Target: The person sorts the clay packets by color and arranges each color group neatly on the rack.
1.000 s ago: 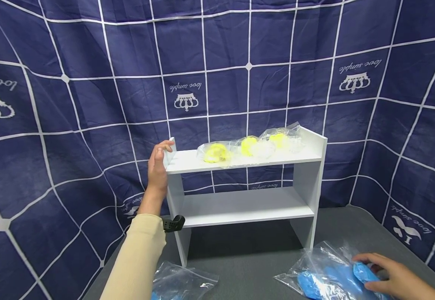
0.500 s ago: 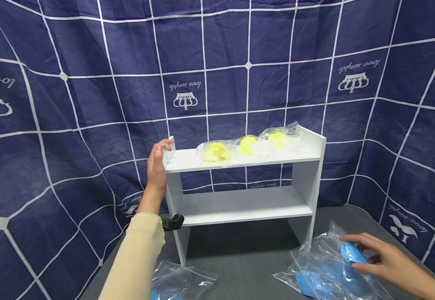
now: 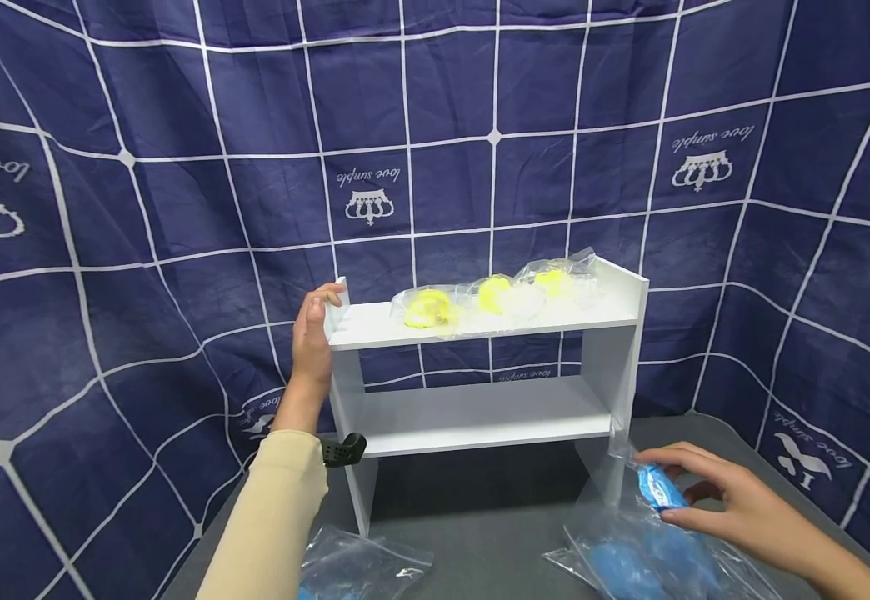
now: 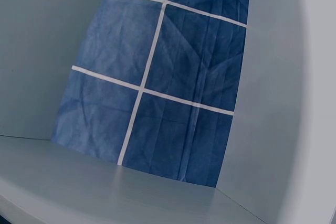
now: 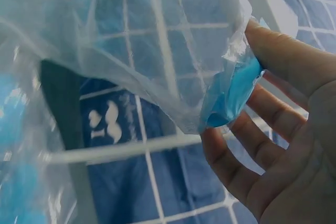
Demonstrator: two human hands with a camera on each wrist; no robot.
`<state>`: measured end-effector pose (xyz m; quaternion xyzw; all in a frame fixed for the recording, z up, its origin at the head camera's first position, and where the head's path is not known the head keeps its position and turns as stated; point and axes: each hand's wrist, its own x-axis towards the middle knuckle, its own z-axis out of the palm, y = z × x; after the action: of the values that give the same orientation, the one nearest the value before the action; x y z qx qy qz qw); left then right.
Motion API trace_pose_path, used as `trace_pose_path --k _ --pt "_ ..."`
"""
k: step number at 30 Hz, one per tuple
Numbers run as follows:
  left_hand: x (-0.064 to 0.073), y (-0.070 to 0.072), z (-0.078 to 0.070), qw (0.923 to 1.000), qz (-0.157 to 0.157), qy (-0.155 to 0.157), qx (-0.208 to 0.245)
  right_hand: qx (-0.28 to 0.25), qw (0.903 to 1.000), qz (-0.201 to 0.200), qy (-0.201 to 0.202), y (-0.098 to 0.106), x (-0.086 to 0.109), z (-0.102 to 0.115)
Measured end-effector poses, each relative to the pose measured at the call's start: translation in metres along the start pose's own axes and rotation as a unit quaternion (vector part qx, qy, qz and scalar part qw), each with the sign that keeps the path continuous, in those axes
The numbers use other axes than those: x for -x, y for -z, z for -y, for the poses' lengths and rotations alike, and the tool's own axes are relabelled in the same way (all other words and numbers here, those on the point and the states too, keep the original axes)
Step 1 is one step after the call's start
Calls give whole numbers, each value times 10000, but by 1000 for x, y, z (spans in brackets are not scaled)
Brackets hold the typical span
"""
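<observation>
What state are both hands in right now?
Left hand: gripping the white shelf's left side panel.
Right hand: pinching a blue packet in a clear plastic bag.

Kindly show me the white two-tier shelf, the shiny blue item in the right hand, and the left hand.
White two-tier shelf [image 3: 480, 414], head view: bare middle of the lower board.
Shiny blue item [image 5: 234, 95], right wrist view: middle of its visible blue surface.
Left hand [image 3: 313, 337], head view: middle of the visible hand.
</observation>
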<state>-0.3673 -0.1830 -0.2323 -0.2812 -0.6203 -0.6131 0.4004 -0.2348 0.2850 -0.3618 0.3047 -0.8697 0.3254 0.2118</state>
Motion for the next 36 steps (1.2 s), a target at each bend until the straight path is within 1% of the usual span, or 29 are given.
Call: trace_pose_path --k 3,7,12,18,20,23,26,30,33,36 --pt "2 0 0 10000 10 17 26 -103 9998 100 144 -2 -10 7" --pt "3 0 2 10000 -14 56 40 -221 9996 135 68 -4 -23 14" --pt "4 -1 4 10000 50 66 -16 -413 9991 -132 4 -7 -40 16" --pt "4 -1 2 10000 32 46 -67 -616 9961 -489 -397 -15 -64 13" --pt "5 -1 2 9999 36 70 -67 -596 9953 -581 -488 -18 -71 12" --pt "7 -2 1 9999 32 102 -79 -539 9949 -676 -520 -23 -81 10" --pt "7 -2 2 9999 38 90 -43 -299 9955 -761 -483 -28 -91 8" --pt "5 -2 1 10000 29 29 -13 187 9954 -831 -433 -37 -105 3" --pt "4 -2 -1 10000 5 -2 -32 473 9940 -852 -495 -44 -116 -4" --pt "4 0 -2 10000 -24 16 -32 765 9916 -815 -655 -53 -127 -12"
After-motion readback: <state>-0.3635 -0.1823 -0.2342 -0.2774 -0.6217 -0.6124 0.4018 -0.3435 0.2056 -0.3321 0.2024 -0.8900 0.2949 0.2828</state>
